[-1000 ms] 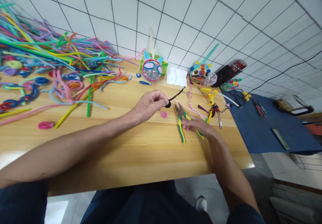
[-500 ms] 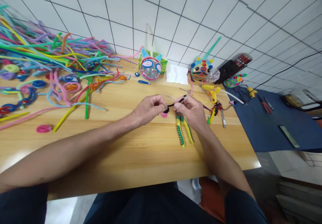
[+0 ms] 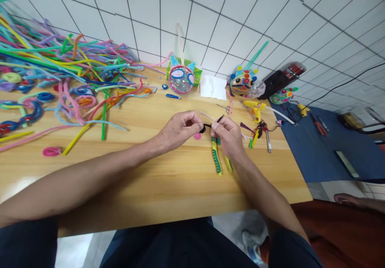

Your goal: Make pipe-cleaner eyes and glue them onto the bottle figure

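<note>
black stem (image 3: 207,125): stretched in the air between the two hands, over the middle of the counter (image 3: 135,191); one end is wound into a small dark coil, the rest runs across as a short, nearly level span; held taut like this, the winding probably stays tight;
left hand (image 3: 180,130): thumb and fingers pinched narrow on the coil, likely so that it cannot spring loose;
right hand (image 3: 229,135): thumb and fingers narrowed on the straight part, the dark tip poking out above them; a grip near the coil seems to give better control than one far out;
pink disc (image 3: 197,136): just below the left fingertips in this view, on the counter;
pliers (image 3: 215,155): on the counter below the right hand, handles towards the person, head hidden by that hand; lying this way round, the grips look easy to pick up;
coloured stems (image 3: 60,59): heaped at the left against the wall, presumably so the loose lengths do not tangle with the work;
glue gun (image 3: 255,109): on its side at the right, well apart from the stem, perhaps for safety around a hot tip;
cat-eared figure (image 3: 181,81): upright by the wall beside white paper (image 3: 213,87), perhaps stood there for viewing;
co-worker's hand (image 3: 345,199): beyond the counter's right end; cannot tell whether it holds anything
</note>
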### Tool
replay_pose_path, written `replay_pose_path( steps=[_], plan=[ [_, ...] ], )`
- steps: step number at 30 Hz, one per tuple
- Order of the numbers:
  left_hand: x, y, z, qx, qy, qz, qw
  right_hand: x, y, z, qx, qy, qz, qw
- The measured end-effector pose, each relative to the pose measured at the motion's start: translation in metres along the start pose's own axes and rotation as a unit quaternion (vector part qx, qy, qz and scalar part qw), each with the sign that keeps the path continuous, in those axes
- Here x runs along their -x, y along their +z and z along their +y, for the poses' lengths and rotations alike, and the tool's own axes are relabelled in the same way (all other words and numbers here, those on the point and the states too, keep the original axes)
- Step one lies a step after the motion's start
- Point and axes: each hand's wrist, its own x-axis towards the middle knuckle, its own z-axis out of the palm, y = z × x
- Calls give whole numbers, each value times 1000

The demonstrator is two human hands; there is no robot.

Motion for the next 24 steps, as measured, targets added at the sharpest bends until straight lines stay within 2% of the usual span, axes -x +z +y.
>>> replay_pose_path(
  steps=[3, 5, 7, 9, 12, 14, 16, 18, 21, 24],
  plan=[
    [3, 3, -2, -18, 3, -29, 999, 13, 3, -13, 73, -134, 48, 987],
    [5, 6, -2, -21, 7, -57, 998, 11, 8, -22, 126, -192, 48, 972],
    [8, 8, -2, -9, 7, -72, 997, 4, 14, -27, 131, -169, 23, 977],
    [8, 9, -2, 4, 2, -66, 998, -4, 18, -24, 73, -80, -5, 994],
    [4, 7, -3, 20, -10, -31, 999, -7, 18, -13, -44, 50, -15, 998],
    [2, 6, -4, 31, -13, 1, 999, -3, 12, -6, -78, 88, -11, 993],
    [0, 5, -6, 32, -15, 26, 999, -1, 0, -1, -60, 90, -9, 994],
    [-1, 6, -9, 27, -22, 45, 998, -9, -16, 3, 8, 67, 4, 998],
    [-1, 6, -12, 23, -40, 62, 997, -43, -41, 7, 135, 1, 73, 988],
    [-1, 4, -12, 26, -55, 72, 996, -77, -52, 7, 246, -70, 139, 957]
  ],
)
